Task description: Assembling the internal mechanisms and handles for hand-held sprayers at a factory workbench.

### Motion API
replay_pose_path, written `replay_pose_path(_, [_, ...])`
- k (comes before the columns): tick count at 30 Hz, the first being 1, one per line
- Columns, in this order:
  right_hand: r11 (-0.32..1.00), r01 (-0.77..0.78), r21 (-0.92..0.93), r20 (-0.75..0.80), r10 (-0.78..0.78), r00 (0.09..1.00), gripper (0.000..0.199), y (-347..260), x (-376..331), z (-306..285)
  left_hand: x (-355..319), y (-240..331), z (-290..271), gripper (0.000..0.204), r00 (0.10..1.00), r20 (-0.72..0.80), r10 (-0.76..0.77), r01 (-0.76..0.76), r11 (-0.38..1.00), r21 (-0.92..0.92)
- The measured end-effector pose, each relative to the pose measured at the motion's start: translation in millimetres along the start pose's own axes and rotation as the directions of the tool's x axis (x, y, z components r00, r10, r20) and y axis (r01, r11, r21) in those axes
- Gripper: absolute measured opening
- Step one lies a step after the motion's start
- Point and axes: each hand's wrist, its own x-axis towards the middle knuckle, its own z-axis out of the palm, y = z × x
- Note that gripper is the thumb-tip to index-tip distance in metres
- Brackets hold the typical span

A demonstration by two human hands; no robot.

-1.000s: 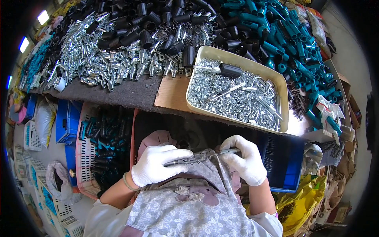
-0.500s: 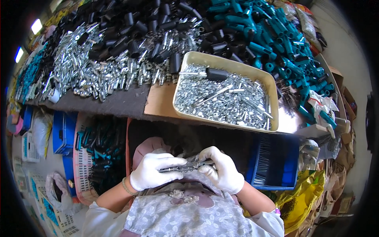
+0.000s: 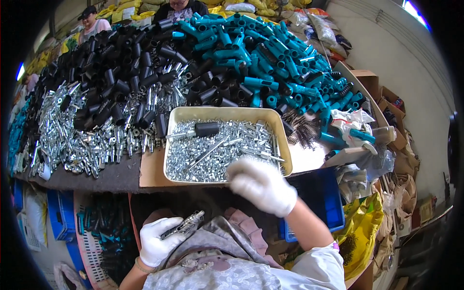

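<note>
My left hand (image 3: 162, 239), in a white glove, is closed around a dark grey metal mechanism (image 3: 186, 224) with a narrow, slotted body. The upper end of this part sticks out past my fingers, above my lap. Over the near right rim of the cream tray (image 3: 176, 112) is my gloved right hand (image 3: 265, 187). Its fingers are smeared by motion, so I cannot tell whether they grip anything. Small shiny metal pieces (image 3: 232, 130) fill the tray. A screwdriver with a black handle (image 3: 207, 129) and a few thin metal rods lie on them.
Silvery metal parts (image 3: 72, 140), black sleeves (image 3: 111, 87) and teal housings (image 3: 285, 63) are heaped across the table. Dark springs (image 3: 300, 129) lie right of the tray. Below stand a blue bin (image 3: 316, 193) and a pink basket (image 3: 89, 246). Two people (image 3: 94, 24) are at the far side.
My right hand has let go of the metal mechanism and moved up and forward to the tray. My left hand keeps hold, lower and farther left. The view has tilted up and swung right.
</note>
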Motion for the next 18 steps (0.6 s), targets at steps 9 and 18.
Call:
replay_pose_path(9, [0.584, -0.584, -0.564, -0.612, 0.180, 0.770, 0.020, 229.4, 42.5, -193.9, -3.4, -2.8, 3.7, 0.035, 0.995, -0.042, -0.089, 0.089, 0.996, -0.008])
replay_pose_path(18, [0.229, -0.759, -0.609, -0.462, 0.675, 0.575, 0.038, 270.6, 72.6, -204.1, 5.0, 2.5, 20.0, 0.037, 0.998, 0.011, -0.055, 0.054, 0.996, 0.075])
